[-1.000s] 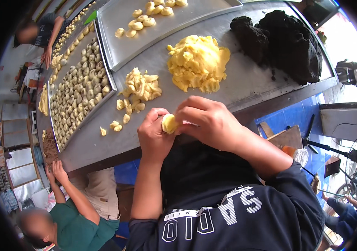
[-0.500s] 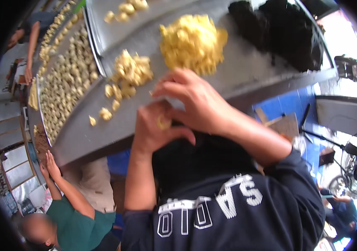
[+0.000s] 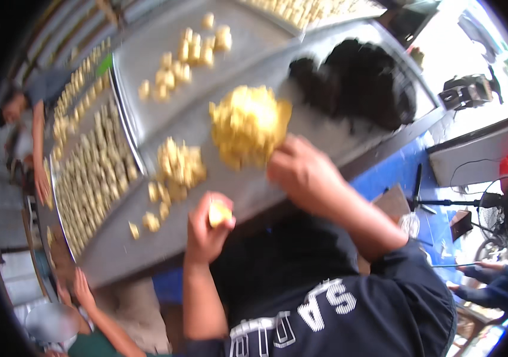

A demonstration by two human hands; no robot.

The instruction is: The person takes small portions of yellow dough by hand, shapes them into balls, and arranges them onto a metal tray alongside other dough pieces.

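My left hand (image 3: 209, 229) holds a small yellow piece of dough (image 3: 220, 212) near the metal table's front edge. My right hand (image 3: 301, 169), fingers curled and blurred, reaches to the lower right side of a big yellow mound (image 3: 248, 119); whatever is at its fingertips is hidden. A pile of pale dough bits (image 3: 177, 163) lies left of the mound, with loose pieces below it. A large dark, nearly black mass (image 3: 370, 83) sits on the table (image 3: 111, 250) to the right.
Trays hold small pieces: one at left (image 3: 90, 178), one behind (image 3: 129, 65), another at top (image 3: 319, 9). Co-workers' hands (image 3: 83, 291) (image 3: 42, 181) are at the left. A fan (image 3: 486, 217) stands at right, near another person (image 3: 498, 285).
My hands, earlier together around the yellow piece, have parted; my right hand has moved up and right to the mound. The view has shifted and is blurred.
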